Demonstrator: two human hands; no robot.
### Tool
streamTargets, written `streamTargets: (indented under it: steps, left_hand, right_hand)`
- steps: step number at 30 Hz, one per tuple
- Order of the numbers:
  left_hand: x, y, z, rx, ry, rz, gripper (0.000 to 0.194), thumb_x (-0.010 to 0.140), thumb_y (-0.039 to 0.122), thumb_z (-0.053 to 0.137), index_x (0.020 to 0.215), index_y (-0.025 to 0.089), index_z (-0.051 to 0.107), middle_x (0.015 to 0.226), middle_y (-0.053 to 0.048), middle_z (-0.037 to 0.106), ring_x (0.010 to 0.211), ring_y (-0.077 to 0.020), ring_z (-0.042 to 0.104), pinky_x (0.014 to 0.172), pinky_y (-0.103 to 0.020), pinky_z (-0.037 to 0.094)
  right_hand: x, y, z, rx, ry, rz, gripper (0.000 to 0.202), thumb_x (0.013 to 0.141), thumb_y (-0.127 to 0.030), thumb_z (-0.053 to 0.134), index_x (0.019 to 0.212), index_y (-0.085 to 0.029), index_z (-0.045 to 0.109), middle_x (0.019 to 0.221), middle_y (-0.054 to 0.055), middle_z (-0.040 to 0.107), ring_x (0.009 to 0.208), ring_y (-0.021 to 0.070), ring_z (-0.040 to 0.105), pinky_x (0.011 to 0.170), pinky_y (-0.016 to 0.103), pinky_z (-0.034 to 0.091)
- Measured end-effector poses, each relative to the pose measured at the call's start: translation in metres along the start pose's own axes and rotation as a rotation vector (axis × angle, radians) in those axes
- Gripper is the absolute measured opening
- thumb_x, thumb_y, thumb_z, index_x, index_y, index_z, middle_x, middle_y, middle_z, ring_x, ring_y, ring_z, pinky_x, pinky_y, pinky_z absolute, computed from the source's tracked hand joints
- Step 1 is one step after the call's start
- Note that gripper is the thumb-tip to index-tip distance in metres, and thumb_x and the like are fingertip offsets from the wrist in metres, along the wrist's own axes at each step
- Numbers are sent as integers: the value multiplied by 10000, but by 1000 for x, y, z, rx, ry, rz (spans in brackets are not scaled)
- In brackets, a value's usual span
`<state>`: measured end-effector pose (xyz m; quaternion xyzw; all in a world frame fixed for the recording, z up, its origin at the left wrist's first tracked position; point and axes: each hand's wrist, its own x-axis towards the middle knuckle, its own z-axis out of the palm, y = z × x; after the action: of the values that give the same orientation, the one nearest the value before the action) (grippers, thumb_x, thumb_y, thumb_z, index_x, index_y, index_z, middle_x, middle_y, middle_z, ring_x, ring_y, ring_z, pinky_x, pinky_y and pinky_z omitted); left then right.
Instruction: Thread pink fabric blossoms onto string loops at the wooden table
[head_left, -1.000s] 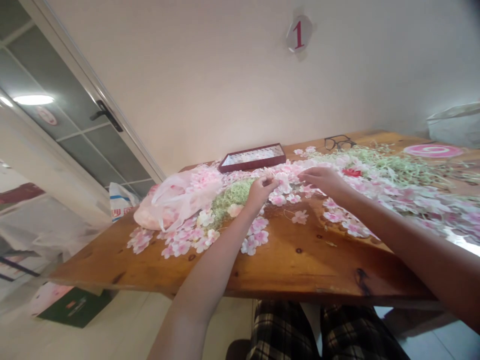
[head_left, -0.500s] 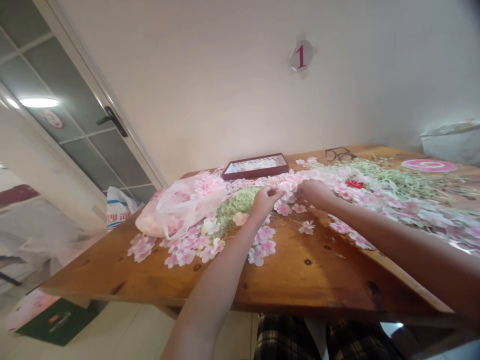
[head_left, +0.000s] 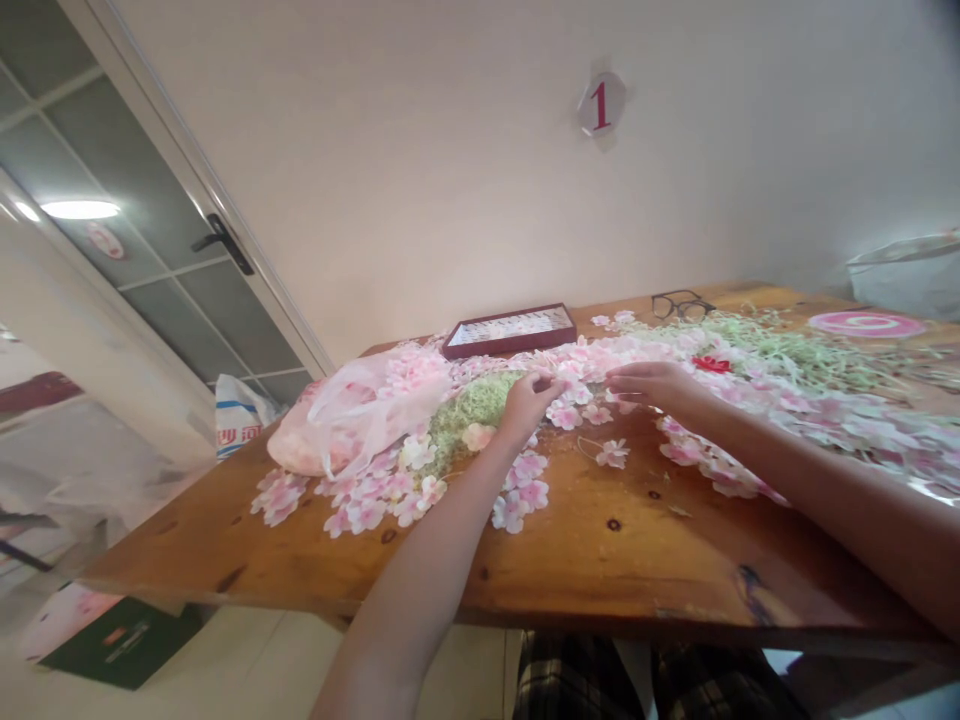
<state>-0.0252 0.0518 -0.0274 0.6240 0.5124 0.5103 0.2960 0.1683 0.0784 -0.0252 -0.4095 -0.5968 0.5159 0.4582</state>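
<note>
One plastic bag (head_left: 360, 410) lies left of both hands. One green clump (head_left: 476, 405) adjoins the left hand (head_left: 526, 402), its fingertips pinched, contents unclear. Uncountable pink blossoms (head_left: 564, 413) lie around the hands. The right hand (head_left: 660, 386) spreads its fingers, left of one red flower (head_left: 712, 365).

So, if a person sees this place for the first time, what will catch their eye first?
Probably the pink and white flowers, spread in a wide band over the wooden table, with the left hand and right hand among them. Next, perhaps, the small red flower beyond the right hand, and the red "1" sign on the wall above.
</note>
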Motion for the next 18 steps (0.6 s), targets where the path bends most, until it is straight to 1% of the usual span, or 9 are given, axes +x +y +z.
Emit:
streamTargets:
  steps: [3,5,7,10,12,18]
  left_hand:
    - [-1,-1,2,7,-16,4,243,618,370,577,709,145,554,721,-38,572,681,-131,524,652,-258,387]
    - [-2,0,2,9,-19,-9,240,617,366,580,708,146,550,719,-36,570,682,-132,524,653,-258,386]
    - [-4,1,3,9,-25,-22,242,620,370,577,715,149,549,714,-33,567,672,-130,521,650,-259,384]
    - [-6,5,4,4,-35,-39,245,616,374,580,708,149,548,699,-28,563,658,-127,515,647,-259,383]
    - [-7,7,5,-6,-35,-49,252,605,376,592,702,148,547,694,-29,561,661,-129,516,647,-258,384]
    - [-7,8,8,-70,-50,-55,273,597,379,602,728,145,555,711,-37,570,674,-133,524,648,-264,391]
  right_hand:
    - [-6,-4,2,-13,-6,20,199,598,-286,666,724,-137,628,901,97,621,797,181,591,739,297,480]
    - [-9,-6,4,-18,-15,49,221,624,-306,649,762,-135,620,932,106,612,789,181,596,712,292,489]
    - [-12,-7,5,9,-61,77,245,652,-327,627,807,-138,609,941,110,609,789,184,599,692,289,494]
    - [-16,-8,9,53,-147,49,236,670,-338,608,803,-143,614,933,100,611,825,186,588,722,285,487]
    - [-18,-8,13,69,-178,18,214,666,-334,608,770,-148,628,922,90,614,851,186,576,753,282,477]
    - [-21,-10,20,142,-207,35,179,661,-311,613,749,-156,639,921,79,613,861,171,569,803,287,458]
